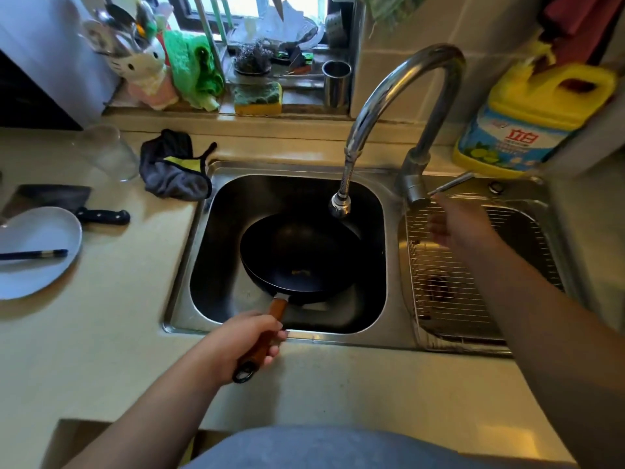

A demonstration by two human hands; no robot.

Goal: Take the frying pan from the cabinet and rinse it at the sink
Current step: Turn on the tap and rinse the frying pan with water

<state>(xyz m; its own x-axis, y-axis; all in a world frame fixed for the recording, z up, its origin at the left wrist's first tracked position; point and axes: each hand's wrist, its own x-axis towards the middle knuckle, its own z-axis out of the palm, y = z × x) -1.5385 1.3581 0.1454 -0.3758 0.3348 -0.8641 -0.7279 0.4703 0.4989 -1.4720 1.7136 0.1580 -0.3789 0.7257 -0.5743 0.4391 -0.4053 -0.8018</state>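
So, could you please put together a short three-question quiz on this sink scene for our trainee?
1. True or false: the frying pan sits in the left sink basin, below the faucet spout.
2. Which hand grips the pan's wooden handle? A) left hand B) right hand C) both
3. Fill in: the right hand reaches toward the faucet ______, above the wire rack.

Key: 1 true; 2 A; 3 lever. No water is visibly running yet.
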